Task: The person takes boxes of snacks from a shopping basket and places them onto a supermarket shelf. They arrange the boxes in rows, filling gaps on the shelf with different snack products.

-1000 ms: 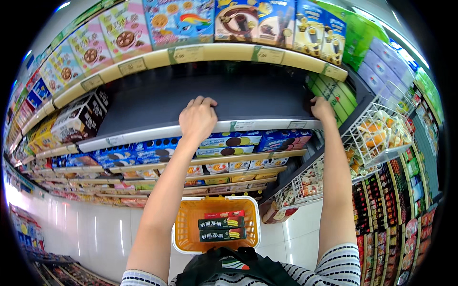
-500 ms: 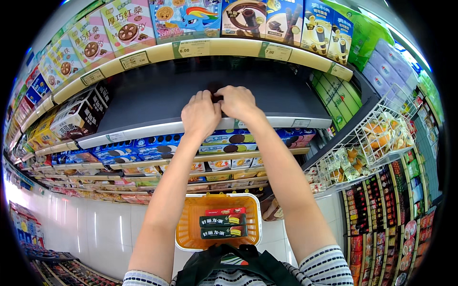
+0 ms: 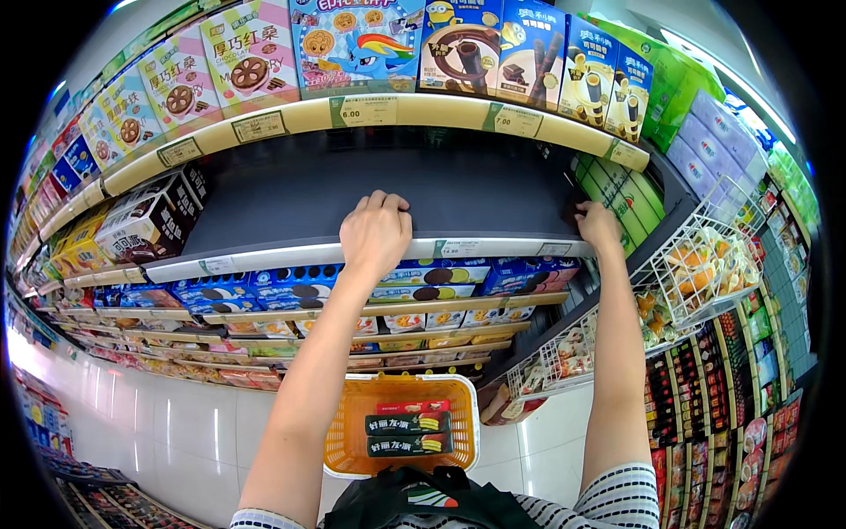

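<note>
My left hand (image 3: 377,236) is closed, knuckles up, over the front part of a dark grey shelf board (image 3: 476,198). Whatever its fingers may hold is hidden beneath it. At the board's right end, by the shelf's side panel, my right hand (image 3: 601,225) has its fingers bent together; a small dark patch shows at the fingertips, too unclear to name. A pale price rail (image 3: 397,250) runs along the board's front edge, just below my left hand. Cookie boxes in blue (image 3: 304,286) fill the level underneath.
An orange shopping basket (image 3: 339,441) with a white rim stands on the floor, holding two dark green boxes (image 3: 408,443) and a red one (image 3: 412,407). Brown-and-white cartons (image 3: 145,225) sit at the board's left. White wire baskets (image 3: 705,264) of packaged bread jut out at the right.
My right hand has moved from beside the left one to the board's right end. The left hand has come slightly toward me. The dark spot between the hands no longer shows.
</note>
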`<state>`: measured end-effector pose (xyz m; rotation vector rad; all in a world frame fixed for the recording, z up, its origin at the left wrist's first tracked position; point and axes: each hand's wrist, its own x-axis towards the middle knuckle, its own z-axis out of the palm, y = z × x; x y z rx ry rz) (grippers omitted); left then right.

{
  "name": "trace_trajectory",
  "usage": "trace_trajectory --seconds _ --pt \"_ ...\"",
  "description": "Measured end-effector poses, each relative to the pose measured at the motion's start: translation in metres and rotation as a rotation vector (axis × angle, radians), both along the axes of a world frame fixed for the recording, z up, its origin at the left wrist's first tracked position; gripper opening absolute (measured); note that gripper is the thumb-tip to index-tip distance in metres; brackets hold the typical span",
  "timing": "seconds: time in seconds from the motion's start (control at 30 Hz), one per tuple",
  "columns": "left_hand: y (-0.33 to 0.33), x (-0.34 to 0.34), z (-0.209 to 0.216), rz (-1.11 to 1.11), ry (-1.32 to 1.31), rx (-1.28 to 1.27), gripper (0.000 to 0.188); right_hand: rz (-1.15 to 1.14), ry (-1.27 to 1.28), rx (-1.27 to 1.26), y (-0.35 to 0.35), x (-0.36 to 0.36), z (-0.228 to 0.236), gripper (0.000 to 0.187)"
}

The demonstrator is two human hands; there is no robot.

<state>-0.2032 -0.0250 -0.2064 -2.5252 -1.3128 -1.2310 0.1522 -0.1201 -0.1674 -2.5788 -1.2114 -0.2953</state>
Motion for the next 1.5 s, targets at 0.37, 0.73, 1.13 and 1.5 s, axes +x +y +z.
trace_trajectory --seconds 0.37,0.73,1.13,1.5 --pt "-0.001 0.008 -0.003 -0.02 -0.071 0.062 0.02 0.189 -0.095 -0.236 0.115 0.06 -0.013 0.043" --pt "0.001 -0.005 0.006 -0.174 -0.184 -0.073 0.017 0.42 -0.06 -0.256 0.181 -0.012 -0.006 0.041" --pt "0.024 -0.142 -0.002 0.138 -0.199 0.138 0.013 0.961 -0.001 -0.288 0.237 -0.321 0.011 0.044" --pt "0.015 -0.237 -0.022 0.292 -0.295 0.328 0.018 1.042 0.039 -0.3 0.32 -0.488 -0.012 0.061"
